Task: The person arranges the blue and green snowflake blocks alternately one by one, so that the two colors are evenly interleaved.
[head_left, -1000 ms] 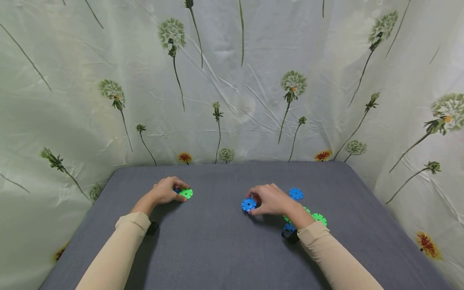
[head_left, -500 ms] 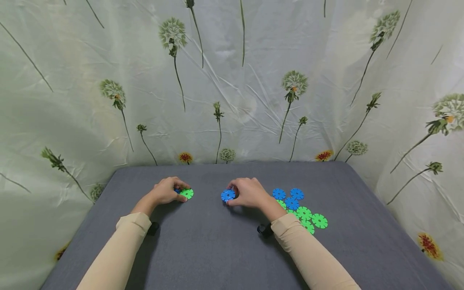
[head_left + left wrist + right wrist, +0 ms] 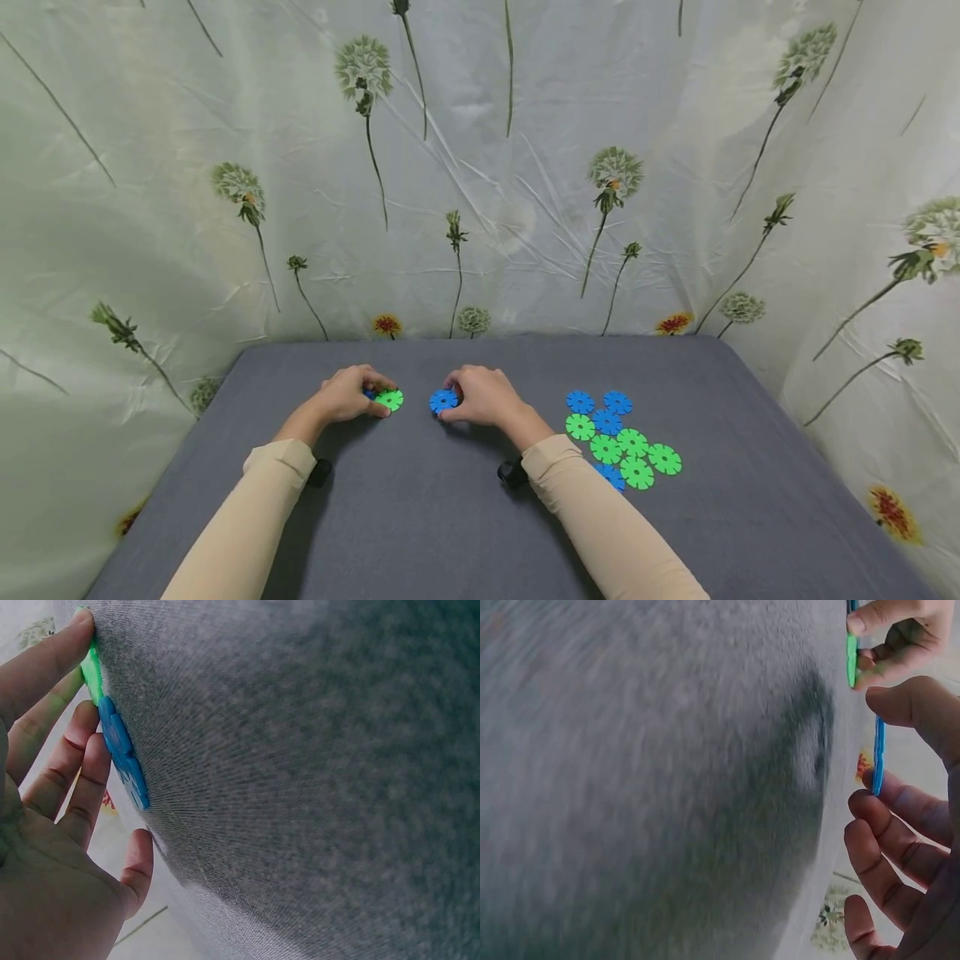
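In the head view we see the left hand [image 3: 347, 395] near the far edge of the desk [image 3: 450, 517], left of its middle, thumb and fingers pinching a green disc [image 3: 389, 401]; a tucked blue disc [image 3: 368, 392] shows beneath them. Just right of it, the right hand [image 3: 483, 396] pinches a raised blue disc [image 3: 443, 401] by its rim. Toward the desk's right edge we count nine loose discs [image 3: 605, 449], five green and four blue, one blue partly behind the right sleeve [image 3: 600, 517].

In the left wrist view we find the green and tucked blue discs end to end, low along the desk, the other fingers loosely bent beside the blue.

In the right wrist view we see the raised blue disc edge-on between thumb and forefinger, clear of the desk and apart from the green disc.
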Tool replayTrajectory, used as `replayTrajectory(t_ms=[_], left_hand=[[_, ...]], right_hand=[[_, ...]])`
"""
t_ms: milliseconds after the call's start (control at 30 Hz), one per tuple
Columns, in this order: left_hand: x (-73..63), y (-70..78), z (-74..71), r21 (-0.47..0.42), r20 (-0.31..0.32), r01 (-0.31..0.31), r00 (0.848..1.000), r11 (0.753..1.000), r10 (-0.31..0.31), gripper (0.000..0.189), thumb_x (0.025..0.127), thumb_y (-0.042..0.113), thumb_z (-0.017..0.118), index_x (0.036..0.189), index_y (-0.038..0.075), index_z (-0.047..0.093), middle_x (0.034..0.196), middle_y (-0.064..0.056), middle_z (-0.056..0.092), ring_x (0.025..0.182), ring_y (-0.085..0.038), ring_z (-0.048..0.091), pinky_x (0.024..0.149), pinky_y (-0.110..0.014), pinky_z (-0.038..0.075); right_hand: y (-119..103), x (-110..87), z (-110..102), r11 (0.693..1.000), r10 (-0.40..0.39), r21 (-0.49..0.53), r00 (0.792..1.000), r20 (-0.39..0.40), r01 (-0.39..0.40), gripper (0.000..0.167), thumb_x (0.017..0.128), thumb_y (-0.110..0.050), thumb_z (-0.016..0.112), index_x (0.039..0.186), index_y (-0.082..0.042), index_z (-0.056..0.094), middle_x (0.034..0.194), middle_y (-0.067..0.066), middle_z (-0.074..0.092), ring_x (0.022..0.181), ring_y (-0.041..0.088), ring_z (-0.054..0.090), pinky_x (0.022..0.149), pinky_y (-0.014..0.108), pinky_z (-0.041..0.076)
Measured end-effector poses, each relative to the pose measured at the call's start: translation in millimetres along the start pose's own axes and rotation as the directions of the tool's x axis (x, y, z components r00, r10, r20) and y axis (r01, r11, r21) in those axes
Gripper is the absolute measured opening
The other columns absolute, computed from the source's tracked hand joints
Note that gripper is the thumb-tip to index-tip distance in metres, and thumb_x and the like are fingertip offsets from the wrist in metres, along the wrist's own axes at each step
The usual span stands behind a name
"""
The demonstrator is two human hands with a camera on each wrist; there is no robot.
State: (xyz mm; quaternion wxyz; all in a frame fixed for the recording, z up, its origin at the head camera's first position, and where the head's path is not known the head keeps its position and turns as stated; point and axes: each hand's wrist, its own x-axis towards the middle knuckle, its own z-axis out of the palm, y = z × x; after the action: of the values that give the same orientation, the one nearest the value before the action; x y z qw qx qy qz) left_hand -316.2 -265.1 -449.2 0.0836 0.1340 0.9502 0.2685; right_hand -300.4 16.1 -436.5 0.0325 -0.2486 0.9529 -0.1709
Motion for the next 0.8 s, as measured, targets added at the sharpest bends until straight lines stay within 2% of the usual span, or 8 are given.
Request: replayTrajectory(t_ms=[233,367,500,633,800], left_hand=[[1.1,1.5,0.4,0.011,-0.011,-0.002,1.0,1.0,0.003,0.039,0.086,0.026,0.092,0.123,0.018,0.082,0.125,-0.01,0.071,0.108,-0.027,0.059,0.092,-0.058,0.037],[1.0,2.1,0.9,0.011,-0.011,0.003,1.0,1.0,-0.003,0.039,0.086,0.026,0.092,0.124,0.019,0.082,0.124,-0.01,0.07,0.105,-0.027,0.058,0.09,-0.055,0.036],[0.8,1.9,0.9,0.013,-0.013,0.003,1.0,1.0,-0.003,0.039,0.086,0.026,0.092,0.123,0.02,0.083,0.125,-0.01,0.071,0.106,-0.027,0.059,0.09,-0.055,0.037],[1.0,1.5,1.2,0.012,-0.012,0.004,1.0,1.0,-0.004,0.038,0.086,0.026,0.092,0.123,0.021,0.083,0.126,-0.011,0.07,0.107,-0.028,0.059,0.091,-0.056,0.037],[1.0,1.4,0.8,0.01,-0.009,0.002,1.0,1.0,-0.002,0.038,0.087,0.026,0.092,0.123,0.021,0.083,0.127,-0.011,0.07,0.108,-0.028,0.059,0.091,-0.057,0.037]], right_hand=[[-13.9,11.7,7.4,0.998,0.021,-0.052,1.0,-0.002,-0.021,0.041,0.092,-0.045,0.082,0.126,-0.023,0.078,0.101,-0.005,0.07,0.085,0.008,0.059,0.08,0.037,0.048],[-22.6,18.0,11.3,0.997,0.042,-0.071,0.999,-0.007,-0.043,0.043,0.092,-0.046,0.082,0.128,-0.023,0.077,0.107,-0.004,0.072,0.091,0.01,0.064,0.089,0.044,0.053],[-29.4,23.5,15.6,0.994,0.073,-0.082,0.997,0.0,-0.073,0.044,0.094,-0.048,0.08,0.131,-0.024,0.076,0.12,-0.002,0.074,0.106,0.016,0.069,0.1,0.051,0.054],[-32.3,26.3,19.7,0.992,0.097,-0.082,0.995,0.004,-0.096,0.044,0.095,-0.047,0.08,0.132,-0.023,0.076,0.129,-0.001,0.073,0.118,0.02,0.069,0.104,0.054,0.053],[-35.2,28.1,24.0,0.988,0.13,-0.088,0.991,-0.001,-0.13,0.044,0.095,-0.049,0.08,0.131,-0.023,0.076,0.127,0.0,0.073,0.118,0.021,0.069,0.105,0.054,0.052]])
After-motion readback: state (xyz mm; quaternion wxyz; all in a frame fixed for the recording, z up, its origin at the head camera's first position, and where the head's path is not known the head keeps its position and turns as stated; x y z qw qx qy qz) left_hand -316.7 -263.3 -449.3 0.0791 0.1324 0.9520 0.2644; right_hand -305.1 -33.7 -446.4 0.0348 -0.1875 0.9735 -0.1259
